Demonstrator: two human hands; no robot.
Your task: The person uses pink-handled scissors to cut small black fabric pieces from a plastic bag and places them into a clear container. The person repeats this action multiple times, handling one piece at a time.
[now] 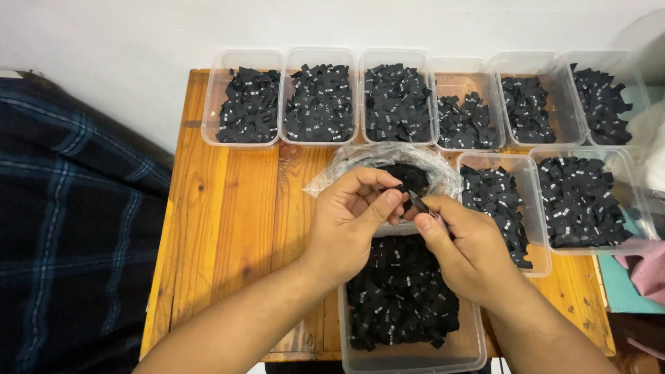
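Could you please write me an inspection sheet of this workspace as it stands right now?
Surface: wooden table, bare wood on its left part.
Job's things: small black tag pinched between both hands; clear plastic bag of black tags behind them; near tub of tags under the hands.
Clutter: six tubs of tags in the back row, two more tubs at right.
Grippers: left hand and right hand meet at the tag, fingers closed on it.
Cables: nothing seen.
Surroundings: dark plaid cloth at left, white wall behind, pink cloth at right.
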